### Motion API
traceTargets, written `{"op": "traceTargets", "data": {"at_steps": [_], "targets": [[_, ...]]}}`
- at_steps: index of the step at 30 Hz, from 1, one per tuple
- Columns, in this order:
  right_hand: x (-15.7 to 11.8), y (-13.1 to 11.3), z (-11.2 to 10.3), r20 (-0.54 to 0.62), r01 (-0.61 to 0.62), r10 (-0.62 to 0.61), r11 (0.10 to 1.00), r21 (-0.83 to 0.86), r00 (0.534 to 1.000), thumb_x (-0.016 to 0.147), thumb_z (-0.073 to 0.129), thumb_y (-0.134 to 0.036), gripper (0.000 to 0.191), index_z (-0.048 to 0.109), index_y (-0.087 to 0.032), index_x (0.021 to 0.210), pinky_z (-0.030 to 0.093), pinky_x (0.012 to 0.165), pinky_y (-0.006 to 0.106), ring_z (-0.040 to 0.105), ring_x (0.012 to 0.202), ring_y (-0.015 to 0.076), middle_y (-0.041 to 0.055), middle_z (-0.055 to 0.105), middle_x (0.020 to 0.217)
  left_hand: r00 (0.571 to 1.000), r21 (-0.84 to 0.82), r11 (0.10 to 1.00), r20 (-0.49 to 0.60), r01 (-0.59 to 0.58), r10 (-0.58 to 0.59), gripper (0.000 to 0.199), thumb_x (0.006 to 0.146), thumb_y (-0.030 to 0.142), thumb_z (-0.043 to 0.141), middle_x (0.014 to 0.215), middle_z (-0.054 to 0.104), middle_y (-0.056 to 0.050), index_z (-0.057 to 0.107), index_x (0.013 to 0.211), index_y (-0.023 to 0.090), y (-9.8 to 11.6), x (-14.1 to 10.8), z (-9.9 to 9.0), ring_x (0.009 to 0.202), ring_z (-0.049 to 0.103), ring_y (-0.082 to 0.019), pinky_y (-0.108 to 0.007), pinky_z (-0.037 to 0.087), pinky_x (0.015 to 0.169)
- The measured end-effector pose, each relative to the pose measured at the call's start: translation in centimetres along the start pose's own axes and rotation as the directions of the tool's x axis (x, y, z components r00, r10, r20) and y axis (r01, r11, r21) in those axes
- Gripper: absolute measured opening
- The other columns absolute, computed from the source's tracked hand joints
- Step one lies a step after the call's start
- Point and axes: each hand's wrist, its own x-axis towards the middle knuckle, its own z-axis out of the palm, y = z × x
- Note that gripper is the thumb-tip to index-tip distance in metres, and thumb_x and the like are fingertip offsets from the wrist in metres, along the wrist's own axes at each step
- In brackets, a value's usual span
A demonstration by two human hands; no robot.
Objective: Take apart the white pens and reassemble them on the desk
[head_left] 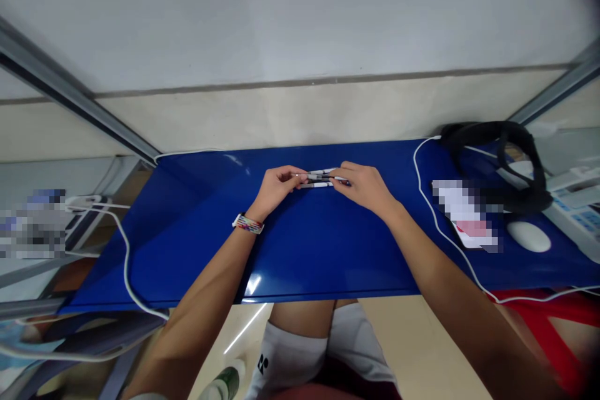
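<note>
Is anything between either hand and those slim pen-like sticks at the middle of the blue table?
Nothing visible: the left hand and the right hand both have fingers on the slim sticks. The right-side white cable and the phone lie farther right on the blue table, apart from both hands.

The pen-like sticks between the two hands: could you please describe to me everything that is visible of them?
The pen-like sticks are slim and straight, with white or pale lengths and dark sections; they look like smooth plastic. They lie roughly side by side, running left to right, low over the blue table. The left hand has its fingers at their left ends, the right hand at their right ends, hiding the tips. Their exact number and any print are too small to tell.
</note>
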Motion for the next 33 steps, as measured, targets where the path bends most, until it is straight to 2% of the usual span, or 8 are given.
{"op": "traceTargets", "data": {"at_steps": [4, 8, 12, 18, 22, 25, 30, 33], "targets": [[0.0, -0.3, 0.1, -0.007, 0.021, -0.021, 1.0, -0.015, 1.0, 0.11, 0.061, -0.032, 0.026, 0.085, -0.027, 0.117, 0.04, 0.064, 0.031, 0.062, 0.071, 0.017, 0.0044, 0.074, 0.097, 0.999, 0.022, 1.0, 0.042, -0.003, 0.002, 0.04, 0.095, 0.055, 0.078, 0.074, 0.078, -0.006, 0.082, 0.082, 0.018, -0.1, 0.0, 0.2, 0.065, 0.064, -0.015, -0.026, 0.045, 0.058], [0.0, -0.6, 0.5, 0.005, 0.024, -0.024, 1.0, 0.015, 1.0, 0.111, 0.059, -0.031, 0.026, 0.085, -0.027, 0.114, 0.043, 0.067, 0.031, 0.065, 0.075, 0.0177, 0.0054, 0.075, 0.099, 0.997, 0.034, 0.999, 0.074, -0.027, 0.024, 0.039, 0.096, 0.054, 0.078, 0.072, 0.076, -0.006, 0.081, 0.08, 0.018, 0.0, -0.1, 0.4, 0.064, 0.063, -0.015, -0.026, 0.046, 0.06], [0.0, -0.6, 0.6, 0.009, -0.006, 0.005, 0.995, 0.097, 1.0, 0.109, 0.062, -0.031, 0.022, 0.083, -0.026, 0.114, 0.046, 0.07, 0.031, 0.066, 0.077, 0.0181, 0.0054, 0.076, 0.1, 0.998, 0.027, 0.999, 0.039, -0.042, 0.041, 0.028, 0.091, 0.047, 0.085, 0.077, 0.077, -0.005, 0.083, 0.091, 0.019, 0.2, -0.2, 0.4, 0.066, 0.062, -0.014, -0.027, 0.046, 0.061], [0.1, -0.9, 0.4, 0.049, -0.049, 0.04, 0.981, 0.187, 0.998, 0.103, 0.067, -0.026, 0.019, 0.077, -0.026, 0.119, 0.048, 0.074, 0.032, 0.071, 0.084, 0.0207, 0.005, 0.079, 0.106, 0.996, -0.005, 0.998, 0.05, -0.069, 0.069, 0.03, 0.088, 0.045, 0.089, 0.075, 0.075, -0.003, 0.083, 0.101, 0.019, 0.1, -0.2, 0.4, 0.064, 0.062, -0.014, -0.027, 0.045, 0.061], [0.0, -1.1, 0.4, 0.087, -0.129, 0.113, 0.973, 0.194, 0.99, 0.094, 0.069, -0.021, 0.024, 0.064, -0.025, 0.117, 0.041, 0.065, 0.03, 0.064, 0.071, 0.0188, 0.0009, 0.073, 0.09, 0.995, -0.006, 0.997, 0.063, -0.078, 0.079, 0.028, 0.086, 0.042, 0.09, 0.075, 0.075, -0.003, 0.083, 0.099, 0.019, 0.0, -0.2, 0.6, 0.063, 0.06, -0.013, -0.026, 0.043, 0.06], [-0.1, -1.1, 0.4, 0.07, -0.103, 0.091, 0.975, 0.195, 0.993, 0.095, 0.065, -0.019, 0.015, 0.06, -0.026, 0.107, 0.039, 0.064, 0.029, 0.059, 0.068, 0.0171, -0.0004, 0.068, 0.086, 0.994, -0.008, 0.997, 0.067, -0.081, 0.081, 0.026, 0.087, 0.041, 0.09, 0.077, 0.077, -0.004, 0.084, 0.099, 0.019, 0.0, -0.3, 0.8, 0.066, 0.061, -0.013, -0.025, 0.043, 0.061], [0.0, -1.0, 0.4, -0.032, -0.016, 0.024, 0.976, 0.218, 0.999, 0.099, 0.065, -0.021, 0.004, 0.066, -0.025, 0.102, 0.046, 0.074, 0.032, 0.068, 0.079, 0.0201, 0.0034, 0.075, 0.095, 0.997, 0.005, 0.997, 0.023, -0.074, 0.074, 0.025, 0.091, 0.043, 0.086, 0.076, 0.077, -0.004, 0.085, 0.096, 0.018, 0.0, -0.3, 0.8, 0.064, 0.061, -0.013, -0.025, 0.044, 0.06], [0.1, -0.7, 0.6, -0.029, -0.036, 0.046, 0.955, 0.295, 0.999, 0.1, 0.069, -0.024, 0.006, 0.072, -0.025, 0.104, 0.049, 0.078, 0.033, 0.072, 0.085, 0.0219, 0.0041, 0.079, 0.099, 0.997, -0.006, 0.997, 0.012, -0.071, 0.071, 0.026, 0.09, 0.044, 0.086, 0.076, 0.078, -0.004, 0.085, 0.095, 0.018, 0.1, -0.2, 0.8, 0.063, 0.06, -0.012, -0.025, 0.044, 0.06]]}}
